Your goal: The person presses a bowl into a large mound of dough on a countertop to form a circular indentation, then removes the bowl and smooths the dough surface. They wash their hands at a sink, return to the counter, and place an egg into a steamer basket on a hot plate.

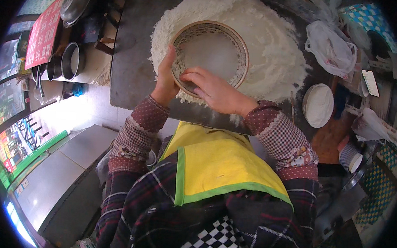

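A round bowl (pixel 245 50) with a patterned rim and a whitish inside stands over a wide heap of white flour (pixel 274 51). My left hand (pixel 166 79) grips its left side, thumb along the outer wall. Across the near rim reaches my right hand (pixel 213 90), its bent fingers inside the bowl and close to my left hand. The right fingertips are partly hidden, and both hands look closed on the bowl's edge. Whether the pale stuff in the bowl is liquid or flour I cannot tell.
The flour lies on a dark table (pixel 131 71). To the right are a white bowl (pixel 318 105) of white powder, a plastic bag (pixel 330 48) and a stack of small bowls (pixel 350 158). Metal pots (pixel 73 61) stand on the left, above a steel cabinet (pixel 61 179).
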Available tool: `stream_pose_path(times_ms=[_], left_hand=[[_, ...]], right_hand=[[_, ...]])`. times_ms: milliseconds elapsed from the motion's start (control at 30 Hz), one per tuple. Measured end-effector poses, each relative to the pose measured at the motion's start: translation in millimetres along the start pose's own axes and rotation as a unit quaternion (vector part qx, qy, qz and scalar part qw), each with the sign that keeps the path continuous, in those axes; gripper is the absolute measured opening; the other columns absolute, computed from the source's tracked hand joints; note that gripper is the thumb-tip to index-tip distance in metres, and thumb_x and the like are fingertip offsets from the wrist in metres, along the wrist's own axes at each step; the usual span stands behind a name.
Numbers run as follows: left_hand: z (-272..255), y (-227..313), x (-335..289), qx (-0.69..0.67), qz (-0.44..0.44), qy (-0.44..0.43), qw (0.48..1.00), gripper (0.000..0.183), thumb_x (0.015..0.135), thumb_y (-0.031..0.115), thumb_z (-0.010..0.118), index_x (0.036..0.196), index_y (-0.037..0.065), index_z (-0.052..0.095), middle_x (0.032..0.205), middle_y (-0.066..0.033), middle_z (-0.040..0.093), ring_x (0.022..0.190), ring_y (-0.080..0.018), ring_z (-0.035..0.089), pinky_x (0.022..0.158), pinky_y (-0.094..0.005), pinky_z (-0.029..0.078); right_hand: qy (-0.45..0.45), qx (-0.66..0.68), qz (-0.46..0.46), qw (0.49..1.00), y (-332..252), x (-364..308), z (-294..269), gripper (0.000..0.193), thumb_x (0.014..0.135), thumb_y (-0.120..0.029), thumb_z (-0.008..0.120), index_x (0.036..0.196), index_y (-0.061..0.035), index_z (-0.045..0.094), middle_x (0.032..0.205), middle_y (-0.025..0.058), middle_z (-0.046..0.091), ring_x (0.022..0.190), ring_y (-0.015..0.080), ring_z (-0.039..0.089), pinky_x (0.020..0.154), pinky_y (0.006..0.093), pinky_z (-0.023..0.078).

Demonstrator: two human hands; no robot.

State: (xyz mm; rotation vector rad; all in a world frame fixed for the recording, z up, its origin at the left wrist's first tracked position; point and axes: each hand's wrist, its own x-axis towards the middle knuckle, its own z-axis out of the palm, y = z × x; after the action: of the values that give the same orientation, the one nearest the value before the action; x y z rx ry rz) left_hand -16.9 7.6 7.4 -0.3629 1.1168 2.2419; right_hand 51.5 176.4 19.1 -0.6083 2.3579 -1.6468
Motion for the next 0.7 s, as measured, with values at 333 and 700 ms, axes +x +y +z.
stream_pose_path(times_ms=[333,700], left_hand=[[0,-7,1,0.005,0.012,0.011,1.000,0.058,0.108,0.053,0.046,0.141,0.006,0.054,0.126,-0.0118,0.066,0.110,-0.0233,0.065,0.096,-0.0390,0.055],[3,-9,-1,-0.014,-0.010,-0.012,1.000,0.059,0.108,0.053,0.046,0.143,0.005,0.052,0.132,-0.0124,0.064,0.115,-0.0246,0.065,0.100,-0.0383,0.054]], right_hand=[[-0.028,-0.020,0.041,0.999,-3,-1,-2,0.047,0.095,-0.002,0.057,0.141,-0.0042,0.053,0.142,0.0164,0.051,0.129,0.0378,0.053,0.108,0.0431,0.046],[-0.025,-0.230,0.006,0.973,-7,-7,-16,0.042,0.090,-0.006,0.062,0.132,-0.0034,0.061,0.133,0.0140,0.059,0.118,0.0367,0.060,0.099,0.0463,0.049]])
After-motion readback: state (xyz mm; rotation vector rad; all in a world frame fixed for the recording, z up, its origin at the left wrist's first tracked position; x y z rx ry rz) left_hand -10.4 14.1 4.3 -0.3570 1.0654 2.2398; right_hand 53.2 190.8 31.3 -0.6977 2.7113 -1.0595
